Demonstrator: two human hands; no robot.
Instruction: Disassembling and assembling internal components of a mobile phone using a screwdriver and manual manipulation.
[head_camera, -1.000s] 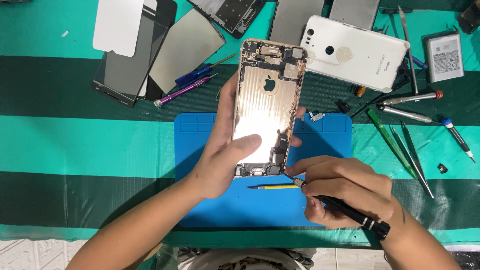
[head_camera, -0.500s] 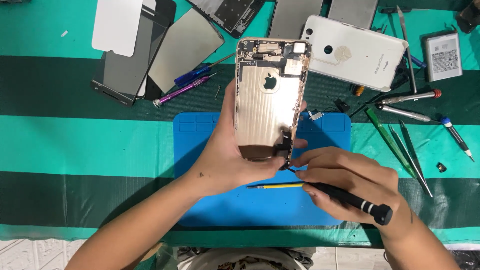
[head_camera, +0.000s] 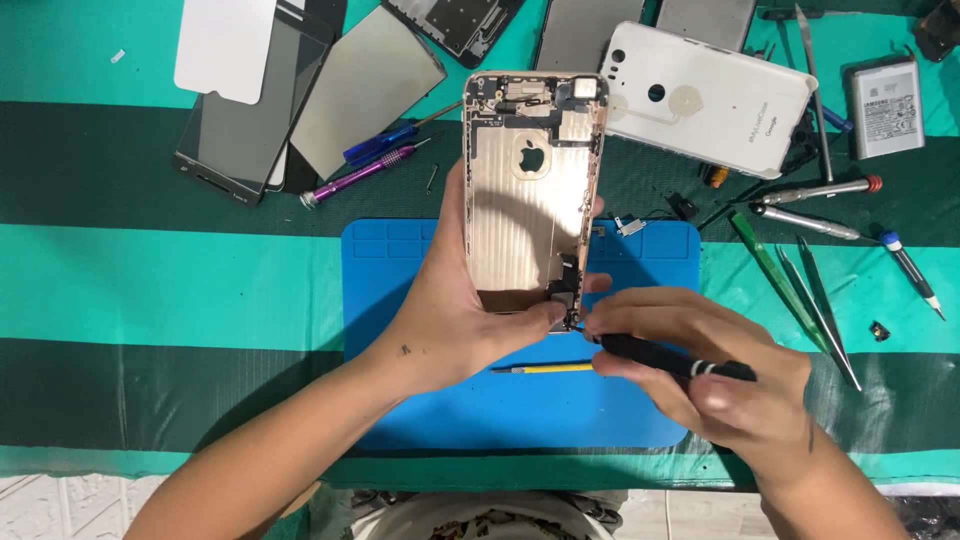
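- Right hand (head_camera: 715, 375), nearest the camera, is clenched around a black screwdriver (head_camera: 670, 360), its tip set at the lower right corner of the phone shell (head_camera: 530, 200).
- Left hand (head_camera: 465, 315) grasps that shell from beneath and from its left edge, thumb on the lower edge just beside the tip, holding it tilted up over the blue mat (head_camera: 400, 290).
- To my judgement the driver should stand square to the small screw, pressed lightly and turned slowly, since a slip here could strip the head or scratch the connector parts by the tip.
- The left grip looks best kept firm and low, close to the tip, so that the shell does not rock.
- A yellow tool (head_camera: 545, 369) lies on the mat just below the left hand, beside the driver's shaft.
- Right of the right hand lie green tweezers (head_camera: 775, 275) and further drivers (head_camera: 815, 190) on the striped counter (head_camera: 150, 280).
- Beyond the shell lies a white phone back (head_camera: 720, 100), well apart from both hands; a battery (head_camera: 885, 108) is farther right.
- Left of the left hand, farther off, lie a purple driver (head_camera: 355, 175) and dark screens (head_camera: 240, 140).
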